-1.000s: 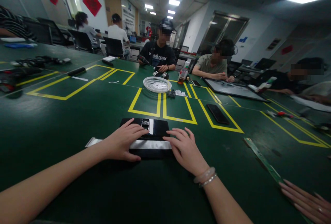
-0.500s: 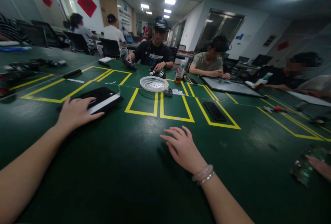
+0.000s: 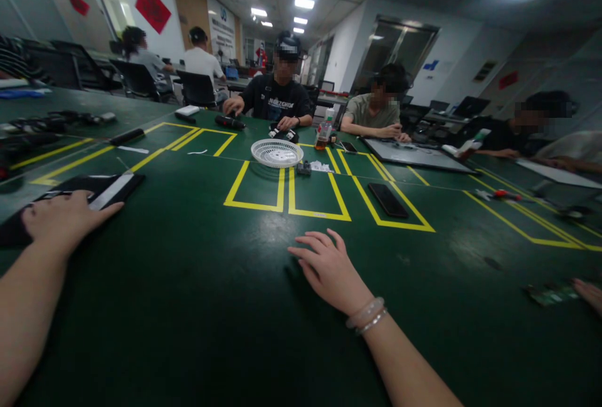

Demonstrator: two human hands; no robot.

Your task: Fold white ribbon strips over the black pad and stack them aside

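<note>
The left hand (image 3: 63, 219) lies palm down, fingers spread, on a flat black panel (image 3: 70, 197) at the far left of the green table (image 3: 202, 306). It presses on the panel's near edge rather than closing around it, so the grip is loose and flat. The panel carries a silver strip (image 3: 111, 191) along its right part, just beyond the fingertips, and it sits beside a yellow tape outline (image 3: 84, 159).

The right hand (image 3: 329, 266) rests flat on the bare table surface near the middle, fingers slightly spread and holding nothing. Two bracelets (image 3: 367, 316) circle its wrist. The two hands are well apart.

Farther out, a white plastic fan grille (image 3: 276, 152) sits between yellow-taped rectangles, with a small dark part (image 3: 303, 169) just beside it. A black phone (image 3: 387, 199) lies inside another taped rectangle to the right. A bottle of amber drink (image 3: 323, 135) stands near the people seated across the table.

At the right edge, another person's fingertips (image 3: 590, 294) touch a green circuit board (image 3: 550, 294), which is blurred.
</note>
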